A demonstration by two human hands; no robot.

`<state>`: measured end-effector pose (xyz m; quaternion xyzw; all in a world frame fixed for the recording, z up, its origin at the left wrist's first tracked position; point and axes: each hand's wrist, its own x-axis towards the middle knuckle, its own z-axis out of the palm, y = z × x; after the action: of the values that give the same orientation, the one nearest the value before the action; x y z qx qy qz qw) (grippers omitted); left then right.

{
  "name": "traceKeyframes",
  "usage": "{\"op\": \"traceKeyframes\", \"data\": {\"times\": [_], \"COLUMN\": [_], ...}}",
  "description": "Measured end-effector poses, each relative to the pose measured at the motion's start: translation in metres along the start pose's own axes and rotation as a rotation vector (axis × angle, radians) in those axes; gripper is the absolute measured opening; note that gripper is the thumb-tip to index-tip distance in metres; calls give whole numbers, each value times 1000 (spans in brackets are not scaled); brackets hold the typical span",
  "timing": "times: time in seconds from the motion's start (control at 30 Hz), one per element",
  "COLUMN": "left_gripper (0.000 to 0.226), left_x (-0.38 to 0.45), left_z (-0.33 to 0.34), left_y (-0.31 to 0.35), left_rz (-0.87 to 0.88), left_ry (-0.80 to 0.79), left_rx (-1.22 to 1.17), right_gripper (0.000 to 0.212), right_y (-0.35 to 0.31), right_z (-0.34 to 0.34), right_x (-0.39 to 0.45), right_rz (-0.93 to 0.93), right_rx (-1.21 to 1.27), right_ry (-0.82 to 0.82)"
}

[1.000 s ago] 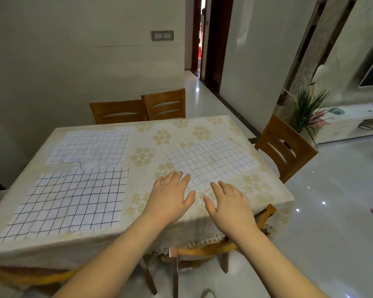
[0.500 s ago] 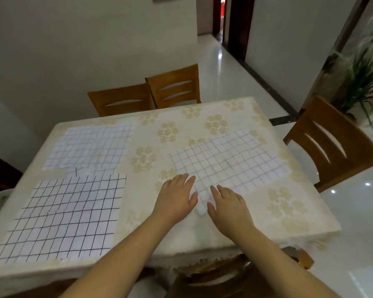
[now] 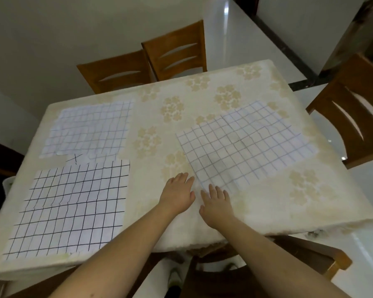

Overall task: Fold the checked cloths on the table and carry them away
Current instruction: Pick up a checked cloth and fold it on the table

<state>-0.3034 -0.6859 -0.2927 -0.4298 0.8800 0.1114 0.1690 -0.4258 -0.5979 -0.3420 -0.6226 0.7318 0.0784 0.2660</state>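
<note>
Both hands slid back off near corner of blue-checked cloth [image 3: 243, 145]; left hand [image 3: 178, 193] and right hand [image 3: 214, 204] flat, fingers straight, side by side on tablecloth [image 3: 202, 91], holding nothing.

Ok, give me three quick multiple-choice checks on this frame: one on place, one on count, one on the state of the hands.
1. Which cloth are the hands at?
A. the bold black-lined one
B. the blue-lined cloth's near corner
C. the faint far one

2. How many checked cloths lie on the table?
A. two
B. three
C. four

3. How are the hands?
A. flat, fingers straight
B. fists
C. lifting a folded cloth

Key:
1 B: the left hand and right hand lie at the near corner of the blue-lined cloth.
2 B: also the black-lined cloth and the faint cloth.
3 A: fingers lie straight on the table, no grip.
</note>
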Motion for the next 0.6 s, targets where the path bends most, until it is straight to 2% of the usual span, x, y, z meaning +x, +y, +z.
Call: {"op": "traceKeyframes", "data": {"times": [0.1,0.3,0.43,0.53,0.6], "left_gripper": [57,57,56,56,57], "left_x": [4,1,-6,-11,-13], "left_z": [11,25,27,29,28], "left_y": [-16,-49,-67,-78,-82], "left_rz": [46,150,199,225,245], "left_ry": [-7,15,35,40,35], "left_rx": [12,20,32,44,58], "right_gripper": [57,66,64,72,64], "right_y": [-6,-15,-25,-34,-39], "right_z": [19,37,32,31,31], "right_x": [4,0,1,-5,-9], "right_rz": [68,183,241,227,196], "right_rx": [30,5,37,50,59], "right_ry": [-52,30,38,139,192]}}
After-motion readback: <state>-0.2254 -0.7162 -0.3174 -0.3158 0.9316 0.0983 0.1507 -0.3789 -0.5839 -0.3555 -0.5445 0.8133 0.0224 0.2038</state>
